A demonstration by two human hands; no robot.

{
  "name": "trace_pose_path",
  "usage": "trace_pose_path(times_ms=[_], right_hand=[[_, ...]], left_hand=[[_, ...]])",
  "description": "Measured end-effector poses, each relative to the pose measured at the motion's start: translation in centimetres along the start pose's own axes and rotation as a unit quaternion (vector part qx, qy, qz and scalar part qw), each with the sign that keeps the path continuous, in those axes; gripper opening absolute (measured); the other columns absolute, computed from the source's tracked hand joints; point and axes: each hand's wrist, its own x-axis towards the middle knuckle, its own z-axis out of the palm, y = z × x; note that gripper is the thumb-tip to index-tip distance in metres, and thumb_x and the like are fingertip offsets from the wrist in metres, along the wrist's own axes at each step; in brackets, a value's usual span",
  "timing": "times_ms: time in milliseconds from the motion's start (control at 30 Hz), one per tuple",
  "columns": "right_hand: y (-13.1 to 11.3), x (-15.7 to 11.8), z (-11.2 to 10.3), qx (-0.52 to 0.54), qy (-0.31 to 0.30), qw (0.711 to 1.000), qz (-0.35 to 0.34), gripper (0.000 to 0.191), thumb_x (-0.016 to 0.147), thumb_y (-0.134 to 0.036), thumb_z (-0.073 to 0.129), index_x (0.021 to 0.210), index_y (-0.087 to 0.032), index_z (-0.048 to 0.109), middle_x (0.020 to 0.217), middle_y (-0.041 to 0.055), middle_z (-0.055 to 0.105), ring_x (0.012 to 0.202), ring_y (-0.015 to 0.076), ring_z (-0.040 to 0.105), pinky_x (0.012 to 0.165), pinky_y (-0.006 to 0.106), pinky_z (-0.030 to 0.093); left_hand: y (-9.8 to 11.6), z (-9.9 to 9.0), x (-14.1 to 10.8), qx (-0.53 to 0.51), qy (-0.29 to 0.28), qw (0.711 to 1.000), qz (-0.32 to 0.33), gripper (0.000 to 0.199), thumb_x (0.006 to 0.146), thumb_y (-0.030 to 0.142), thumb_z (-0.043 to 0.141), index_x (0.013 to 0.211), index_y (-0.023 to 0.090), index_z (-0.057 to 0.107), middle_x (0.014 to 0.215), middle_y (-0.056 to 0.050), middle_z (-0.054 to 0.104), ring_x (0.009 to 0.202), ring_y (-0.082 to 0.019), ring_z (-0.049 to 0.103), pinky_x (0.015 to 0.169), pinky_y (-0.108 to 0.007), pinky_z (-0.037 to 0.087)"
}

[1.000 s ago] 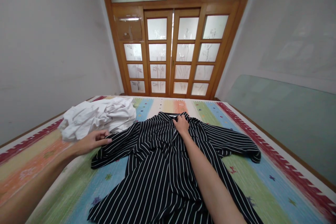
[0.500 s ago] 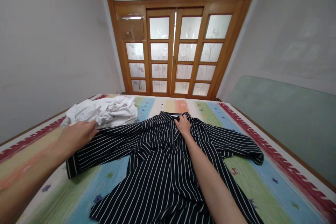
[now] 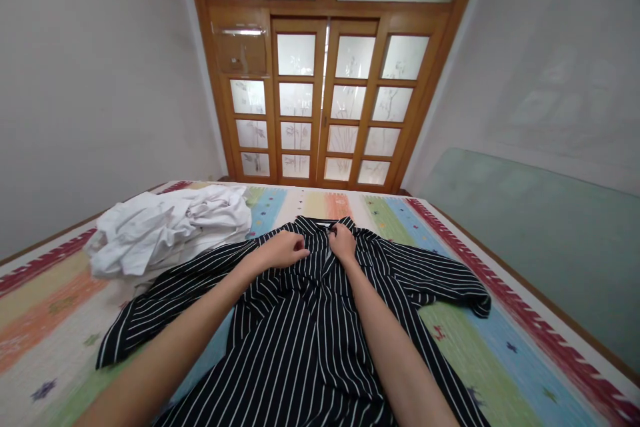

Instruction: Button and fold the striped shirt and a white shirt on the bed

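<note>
A black shirt with white stripes (image 3: 280,347) lies face up, its collar at the far end and its sleeves out to the sides. At the neck opening, my right hand (image 3: 343,243) is closed on the edge of the shirt's collar. Over the chest on the left side is my left hand (image 3: 284,250), palm down. Its fingers are loosely curled, thumb a little apart, and no fabric shows pinched in them. The forearms cover part of the shirt's front and left sleeve.
A crumpled heap of white cloth (image 3: 170,220) lies at the left, touching the striped sleeve. Beneath everything is a colourful patterned bed cover (image 3: 445,340). A pale green headboard-like panel (image 3: 530,213) stands along the right. Wooden glazed doors (image 3: 323,100) are beyond the bed.
My left hand has left the left sleeve and moved right, over the chest near the collar. My right hand stays at the neck opening. The view has shifted slightly.
</note>
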Motion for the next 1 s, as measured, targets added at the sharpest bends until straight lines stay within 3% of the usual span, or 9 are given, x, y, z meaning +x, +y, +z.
trace_pose_path(times_ms=[167, 367, 567, 733, 1000], right_hand=[[0.6, 0.2, 0.1, 0.084, 0.029, 0.996, 0.007, 0.03, 0.086, -0.016, 0.046, 0.109, -0.021, 0.064, 0.107, 0.005, 0.069, 0.102, 0.0189, 0.061, 0.082, 0.025, 0.043], [0.9, 0.5, 0.4, 0.148, 0.048, 0.988, 0.021, 0.028, 0.084, -0.021, 0.047, 0.104, -0.021, 0.067, 0.09, 0.0025, 0.072, 0.088, 0.018, 0.065, 0.078, 0.024, 0.045], [0.7, 0.6, 0.4, 0.154, 0.034, 0.987, 0.028, 0.028, 0.083, -0.025, 0.051, 0.103, -0.023, 0.071, 0.092, 0.0021, 0.074, 0.09, 0.0185, 0.066, 0.081, 0.025, 0.047], [0.7, 0.6, 0.6, 0.168, 0.04, 0.985, 0.015, 0.029, 0.083, -0.023, 0.051, 0.1, -0.021, 0.075, 0.102, 0.0047, 0.075, 0.098, 0.0193, 0.067, 0.088, 0.026, 0.047], [1.3, 0.8, 1.2, 0.182, 0.048, 0.982, -0.024, 0.035, 0.083, -0.021, 0.048, 0.105, -0.021, 0.075, 0.109, 0.0058, 0.073, 0.105, 0.0222, 0.066, 0.096, 0.032, 0.046]], left_hand=[[-0.6, 4.6, 6.8, -0.004, 0.03, 0.998, -0.06, 0.024, 0.085, 0.022, 0.051, 0.096, 0.013, 0.07, 0.104, -0.012, 0.071, 0.099, -0.023, 0.064, 0.088, -0.029, 0.045], [-0.7, 7.8, 9.7, 0.009, 0.085, 0.99, -0.114, 0.032, 0.087, 0.017, 0.045, 0.11, 0.007, 0.066, 0.119, -0.019, 0.062, 0.114, -0.026, 0.056, 0.098, -0.031, 0.04], [-0.4, 8.7, 10.3, 0.039, 0.155, 0.97, -0.184, 0.037, 0.091, 0.021, 0.039, 0.112, 0.011, 0.068, 0.116, -0.02, 0.061, 0.114, -0.031, 0.053, 0.093, -0.04, 0.04], [0.0, 9.2, 11.1, 0.009, 0.161, 0.961, -0.226, 0.038, 0.09, 0.02, 0.038, 0.112, 0.01, 0.068, 0.114, -0.02, 0.065, 0.111, -0.031, 0.056, 0.092, -0.042, 0.04], [-0.6, 9.1, 12.9, -0.055, 0.166, 0.951, -0.254, 0.03, 0.087, 0.022, 0.048, 0.109, 0.022, 0.068, 0.116, -0.008, 0.07, 0.111, -0.025, 0.061, 0.092, -0.038, 0.039]])
